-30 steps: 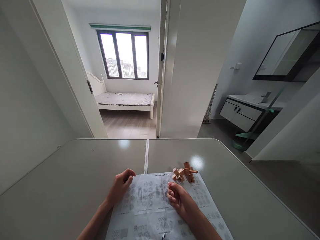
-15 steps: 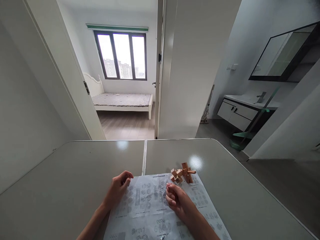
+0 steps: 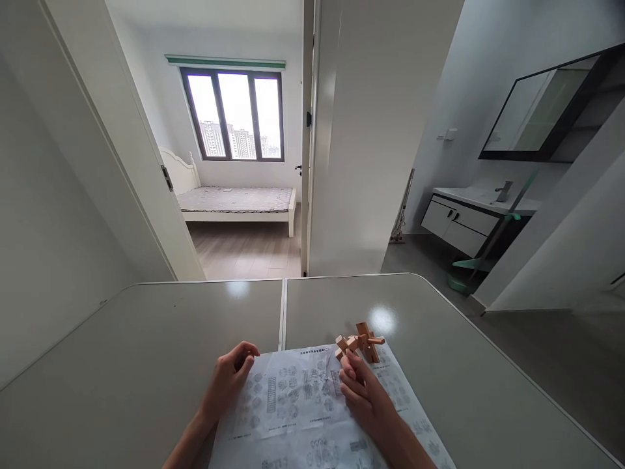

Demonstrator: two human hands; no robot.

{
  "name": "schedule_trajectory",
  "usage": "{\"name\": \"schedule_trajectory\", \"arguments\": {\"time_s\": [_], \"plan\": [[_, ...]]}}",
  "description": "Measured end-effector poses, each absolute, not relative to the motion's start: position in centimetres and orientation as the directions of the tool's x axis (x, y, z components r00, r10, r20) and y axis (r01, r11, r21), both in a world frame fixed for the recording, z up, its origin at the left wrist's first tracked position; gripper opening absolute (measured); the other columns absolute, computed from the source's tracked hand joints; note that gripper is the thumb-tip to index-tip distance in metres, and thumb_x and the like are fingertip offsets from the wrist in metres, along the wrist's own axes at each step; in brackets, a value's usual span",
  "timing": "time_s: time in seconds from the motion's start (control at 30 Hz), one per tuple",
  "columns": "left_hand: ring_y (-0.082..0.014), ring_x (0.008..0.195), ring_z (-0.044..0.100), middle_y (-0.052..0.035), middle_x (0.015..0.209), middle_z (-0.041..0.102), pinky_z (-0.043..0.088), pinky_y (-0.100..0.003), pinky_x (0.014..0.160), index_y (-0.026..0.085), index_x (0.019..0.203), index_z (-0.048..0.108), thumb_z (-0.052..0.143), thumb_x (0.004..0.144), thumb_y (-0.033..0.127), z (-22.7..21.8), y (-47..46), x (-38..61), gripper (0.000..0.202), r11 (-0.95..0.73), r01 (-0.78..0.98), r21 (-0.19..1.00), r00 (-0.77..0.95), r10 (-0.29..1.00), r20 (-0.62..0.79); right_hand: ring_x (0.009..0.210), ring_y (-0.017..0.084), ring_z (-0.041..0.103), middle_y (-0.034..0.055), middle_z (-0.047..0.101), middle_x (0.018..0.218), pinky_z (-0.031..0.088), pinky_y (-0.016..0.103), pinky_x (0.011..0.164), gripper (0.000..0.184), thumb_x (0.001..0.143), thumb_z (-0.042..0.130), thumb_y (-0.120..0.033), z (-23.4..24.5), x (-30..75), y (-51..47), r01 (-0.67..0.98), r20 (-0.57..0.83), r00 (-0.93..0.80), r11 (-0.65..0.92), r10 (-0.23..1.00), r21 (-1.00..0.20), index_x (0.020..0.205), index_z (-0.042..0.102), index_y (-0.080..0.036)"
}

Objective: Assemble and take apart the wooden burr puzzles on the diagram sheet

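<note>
A wide paper sheet (image 3: pixel 293 407) printed with small diagrams lies on the table before me. At its far right corner sits a light wooden block puzzle (image 3: pixel 346 344) of crossed bars. Against it stands a darker wooden puzzle (image 3: pixel 369 344), with a bar sticking out to the right. My right hand (image 3: pixel 364 391) is closed over the sheet, its fingertips overlapping the near side of the light puzzle; whether they grip it is hidden. My left hand (image 3: pixel 234 374) rests at the sheet's far left corner, fingers loosely curled with nothing visible in them.
The grey table (image 3: pixel 161 352) has a pale seam (image 3: pixel 283 312) down its middle. Beyond its far edge are a doorway to a bed (image 3: pixel 234 198), a white door panel (image 3: pixel 371 143), and a washbasin cabinet (image 3: pixel 459 218) with a green dustpan (image 3: pixel 459 282) at right.
My right hand has moved right and a little forward, from beside the light puzzle to its near side. My left hand stays put on the sheet's corner. The view has tilted slightly up.
</note>
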State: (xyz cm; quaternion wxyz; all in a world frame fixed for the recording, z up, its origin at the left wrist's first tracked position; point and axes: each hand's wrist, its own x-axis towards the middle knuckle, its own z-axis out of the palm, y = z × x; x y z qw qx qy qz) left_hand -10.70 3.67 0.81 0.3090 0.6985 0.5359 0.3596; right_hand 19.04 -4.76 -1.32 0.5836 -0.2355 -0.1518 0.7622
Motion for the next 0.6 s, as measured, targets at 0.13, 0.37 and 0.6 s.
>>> {"name": "schedule_trajectory", "arguments": {"time_s": [0.13, 0.37, 0.6], "plan": [[-0.0136, 0.056, 0.04, 0.0043, 0.06, 0.047, 0.032, -0.023, 0.054, 0.02, 0.078, 0.066, 0.055, 0.085, 0.04, 0.7, 3.7, -11.0, 0.024, -0.214, 0.516, 0.829, 0.121, 0.977, 0.177, 0.033, 0.001, 0.011, -0.0141, 0.034, 0.039, 0.011, 0.013, 0.029, 0.049, 0.085, 0.088, -0.047, -1.4, 19.8, -4.6, -0.854, -0.164, -0.194, -0.249, 0.967, -0.457, 0.066, 0.051, -0.02], [-0.0137, 0.056, 0.041, 0.0025, 0.068, 0.055, 0.033, -0.023, 0.052, 0.02, 0.078, 0.066, 0.058, 0.081, 0.045, 1.6, 3.5, -11.4, 0.026, -0.165, 0.435, 0.885, 0.009, 0.984, 0.179, 0.026, 0.002, 0.018, -0.0159, 0.033, 0.038, 0.012, 0.012, 0.025, 0.046, 0.093, 0.078, -0.05, -3.5, 21.4, -3.5, -0.913, -0.059, -0.23, -0.236, 0.971, -0.332, 0.071, 0.051, -0.021], [-0.0123, 0.054, 0.034, 0.0049, 0.064, 0.047, 0.03, -0.023, 0.052, 0.02, 0.08, 0.066, 0.059, 0.079, 0.046, 1.4, 3.6, -11.6, 0.026, -0.134, 0.375, 0.917, -0.068, 0.983, 0.172, 0.026, 0.002, 0.03, -0.0166, 0.034, 0.042, 0.013, 0.012, 0.026, 0.036, 0.1, 0.072, -0.046, -5.9, 22.7, -2.8, -0.944, 0.001, -0.281, -0.276, 0.96, -0.182, 0.084, 0.057, -0.018]]}}
